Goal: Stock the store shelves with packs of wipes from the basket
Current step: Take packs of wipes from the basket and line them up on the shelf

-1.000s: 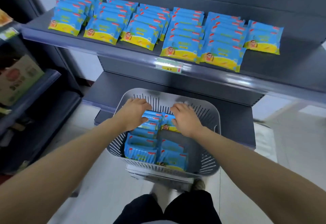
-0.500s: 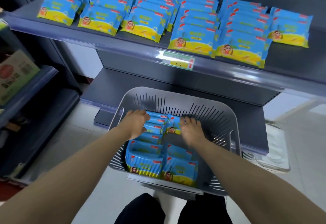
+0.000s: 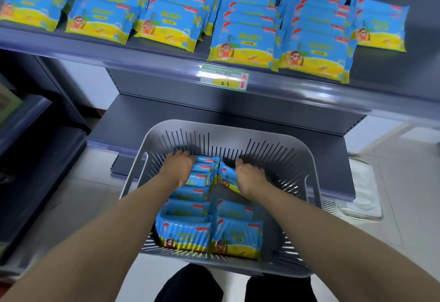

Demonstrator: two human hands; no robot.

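While both arms reach down into it, the grey slatted basket (image 3: 316, 182) holds the packs of wipes (image 3: 190, 206) in two rows. A long overlapping row lies on the left and a couple of packs sit at the near right, all blue with a yellow band. The left hand (image 3: 177, 168) is at the far end of the left row, its fingers curled down over the rearmost pack (image 3: 206, 160). The fingertips are hidden behind it, so it looks like a grip on that pack, though I cannot tell whether it takes in more than one. Just beside it, the right hand (image 3: 250, 178) grips a tilted pack (image 3: 226, 179), which stands up on edge against the basket's bare floor.

Above and beyond the basket runs the grey shelf (image 3: 166, 56), where stocked packs (image 3: 242, 42) lie flat in overlapping columns — six across, the one at the far right shorter than the rest. A green and yellow price tag (image 3: 225, 78) is clipped to the shelf's front rail, just below the fourth column. A lower shelf (image 3: 147, 121) lies behind the basket. At the bottom edge, the person's dark trousers (image 3: 190, 285) show over pale floor tiles.
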